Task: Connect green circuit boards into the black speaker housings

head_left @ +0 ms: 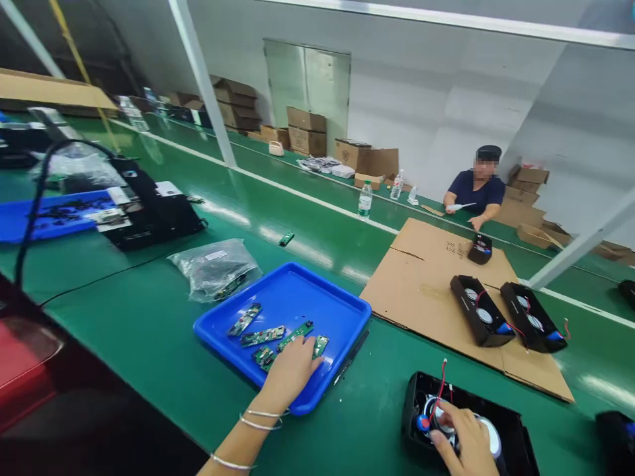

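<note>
On the bench (367, 423), right of the blue tray (292, 284), the black speaker case (516, 444) looks stiff, best steadied by its walls; the right hand (465, 436) is over it, thumb and fingers parted. The tray's thin green circuit boards (262, 336) seem light and fragile, best taken by their edges; whether the left hand (292, 365) pinches one, I cannot tell.

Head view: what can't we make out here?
All in the head view:
Left hand: its own back hides whether it grips a circuit board.
Right hand: covers part of a round white piece inside the black housing, which the bottom edge cuts off.
Handwriting on the cardboard: too small to read.
Black item at right: cut off by the right edge.
</note>
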`<state>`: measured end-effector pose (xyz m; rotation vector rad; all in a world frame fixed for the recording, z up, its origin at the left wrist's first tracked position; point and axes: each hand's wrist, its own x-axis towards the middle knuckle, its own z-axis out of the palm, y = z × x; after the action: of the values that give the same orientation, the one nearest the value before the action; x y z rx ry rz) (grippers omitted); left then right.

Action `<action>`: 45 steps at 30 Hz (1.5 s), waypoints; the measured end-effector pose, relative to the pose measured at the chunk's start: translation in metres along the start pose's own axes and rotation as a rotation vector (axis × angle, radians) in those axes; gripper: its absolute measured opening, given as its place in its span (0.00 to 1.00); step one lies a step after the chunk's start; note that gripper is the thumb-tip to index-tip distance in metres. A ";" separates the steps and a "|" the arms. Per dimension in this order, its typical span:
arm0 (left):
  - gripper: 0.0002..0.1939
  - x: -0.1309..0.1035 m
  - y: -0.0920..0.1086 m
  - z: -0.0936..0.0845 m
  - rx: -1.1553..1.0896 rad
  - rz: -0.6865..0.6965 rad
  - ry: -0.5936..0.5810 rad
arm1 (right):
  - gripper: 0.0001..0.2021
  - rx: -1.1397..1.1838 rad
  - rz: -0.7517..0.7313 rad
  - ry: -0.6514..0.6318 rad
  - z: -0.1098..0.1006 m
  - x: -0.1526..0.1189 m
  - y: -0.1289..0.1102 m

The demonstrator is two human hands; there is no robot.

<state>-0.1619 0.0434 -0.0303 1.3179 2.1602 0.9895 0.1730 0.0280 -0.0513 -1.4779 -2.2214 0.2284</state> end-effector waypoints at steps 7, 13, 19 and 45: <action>0.11 -0.002 0.005 -0.005 -0.007 -0.021 -0.046 | 0.14 0.145 0.204 0.022 -0.008 0.015 -0.037; 0.26 -0.034 0.030 -0.004 -0.544 -0.144 -0.204 | 0.14 0.747 0.301 -0.051 -0.024 0.036 -0.063; 0.31 -0.081 0.070 0.027 -1.058 -0.185 -0.527 | 0.14 1.043 0.297 0.018 -0.031 0.046 -0.079; 0.15 -0.109 0.090 0.056 -1.070 -0.184 -0.323 | 0.13 0.260 -0.149 0.288 -0.021 0.032 -0.096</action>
<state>-0.0215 -0.0069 -0.0001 0.6578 1.1381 1.4172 0.0930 0.0148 0.0127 -1.1257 -1.9747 0.2303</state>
